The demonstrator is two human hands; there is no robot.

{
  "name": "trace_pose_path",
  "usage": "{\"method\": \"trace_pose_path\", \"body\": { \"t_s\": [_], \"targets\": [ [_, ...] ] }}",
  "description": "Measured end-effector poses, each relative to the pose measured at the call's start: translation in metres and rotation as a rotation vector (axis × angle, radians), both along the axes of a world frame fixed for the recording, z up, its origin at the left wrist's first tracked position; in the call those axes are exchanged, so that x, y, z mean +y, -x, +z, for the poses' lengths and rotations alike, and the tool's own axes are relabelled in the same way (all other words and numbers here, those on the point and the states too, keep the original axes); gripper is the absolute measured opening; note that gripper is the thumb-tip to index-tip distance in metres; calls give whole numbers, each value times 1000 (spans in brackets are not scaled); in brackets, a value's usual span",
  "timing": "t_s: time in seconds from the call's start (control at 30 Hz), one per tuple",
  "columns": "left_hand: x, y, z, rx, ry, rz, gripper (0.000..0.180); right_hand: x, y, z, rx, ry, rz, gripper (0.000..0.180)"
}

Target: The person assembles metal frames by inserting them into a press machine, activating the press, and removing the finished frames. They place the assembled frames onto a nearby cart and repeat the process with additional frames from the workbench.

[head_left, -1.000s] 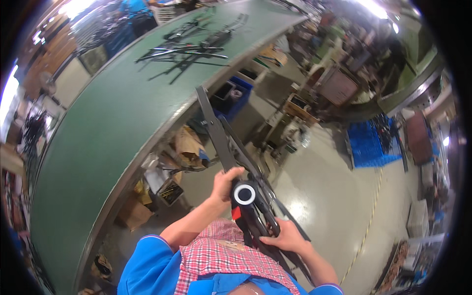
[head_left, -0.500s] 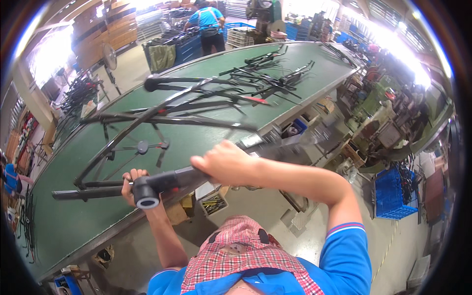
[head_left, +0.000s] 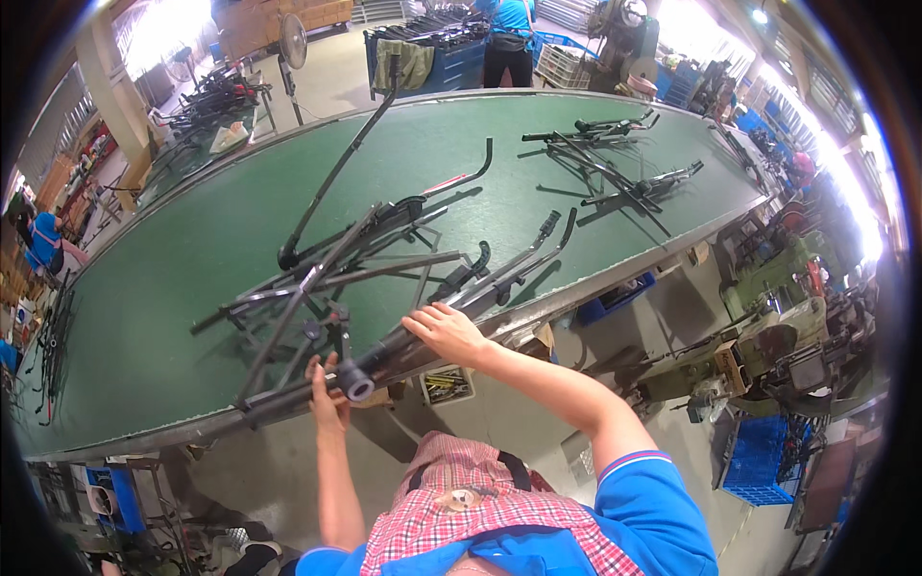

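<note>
A black metal frame part [head_left: 451, 317], a long tube with a round open end near the person, is lying slantwise across the near edge of the green table [head_left: 144, 317], its far end reaching up toward a curved hook tip. The right hand [head_left: 444, 331] is resting on top of this tube near its middle, fingers spread and laid flat over it rather than clenched, so it is pressing or steadying and not wrapping around. The left hand [head_left: 328, 398] is coming up from below the table edge just beside the tube's round end, fingers curled upward against the underside of the part; whether it is truly clasping the tube cannot be told from here. Crowding in right behind the tube is a tangle of other black frames [head_left: 336, 269], their bars crossing one another and touching the held part on its far side, with one long rod [head_left: 336, 173] sticking up and away toward the far rim. A second cluster of frames [head_left: 615, 163] is lying well apart, toward the right end of the table. The tabletop to the left of the tangle and the far middle strip are showing bare green surface. A small box of parts [head_left: 447, 384] is sitting under the table edge just below the right wrist. Beyond the far rim a person in a blue shirt [head_left: 509, 29] is standing by racks, and machinery [head_left: 768, 336] is filling the floor to the right.
</note>
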State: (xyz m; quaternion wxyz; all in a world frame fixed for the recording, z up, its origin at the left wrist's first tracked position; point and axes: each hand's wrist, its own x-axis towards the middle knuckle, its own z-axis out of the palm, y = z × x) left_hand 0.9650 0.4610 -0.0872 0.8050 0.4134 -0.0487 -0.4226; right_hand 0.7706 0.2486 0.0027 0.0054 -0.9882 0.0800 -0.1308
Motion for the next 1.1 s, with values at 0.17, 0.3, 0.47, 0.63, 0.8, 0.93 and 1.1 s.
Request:
{"method": "trace_pose_path", "body": {
  "t_s": [0.17,0.3,0.47,0.63,0.8,0.93,1.1],
  "targets": [
    [-31,-96,-30,-102,-572,147,45,18,84,-26,-136,-140,-49,47],
    [-91,-41,25,-1039,-681,580,44,38,262,-114,171,-416,-472,43],
    [-169,159,43,-1021,-255,-42,29,52,486,-167,375,-649,-1155,36],
    [-212,344,34,-1635,-15,-1166,43,32,668,-176,-230,-599,-1722,28],
    [-231,454,19,-1774,-112,-1656,49,7,868,-217,-775,-342,-1968,25],
    [-213,497,22,-1720,-225,-1512,47,-43,925,-255,-318,-428,-1939,31],
    [-195,528,14,-1694,-381,-1600,44,-88,1018,-313,-183,-768,-1981,34]
  ]
}}
